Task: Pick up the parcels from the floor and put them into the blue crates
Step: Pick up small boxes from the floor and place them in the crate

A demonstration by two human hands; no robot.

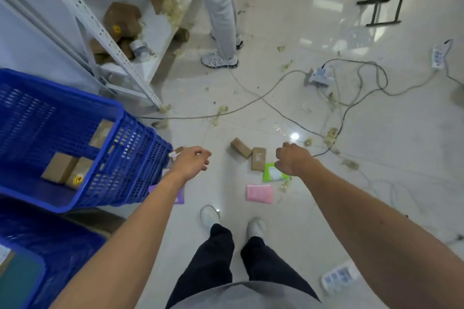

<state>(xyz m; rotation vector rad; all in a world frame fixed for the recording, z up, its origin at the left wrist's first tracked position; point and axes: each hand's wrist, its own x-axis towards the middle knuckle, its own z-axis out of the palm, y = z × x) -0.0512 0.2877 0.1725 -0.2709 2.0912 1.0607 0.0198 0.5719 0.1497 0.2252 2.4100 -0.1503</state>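
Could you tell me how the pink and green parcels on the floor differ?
The pink parcel shows no label; the green parcel bears a white one. The pink parcel is wholly visible; the green parcel is partly hidden by the right hand. Both lie flat.

Two blue crates (140, 158) (75, 238), one pink parcel (259, 193), one green parcel (272, 173).

Loose black trousers (218, 258) and plain white shoes (209, 216) show at six o'clock, under a grey shirt hem (241, 293). Both forearms are bare down to the left hand (193, 160) and right hand (291, 158).
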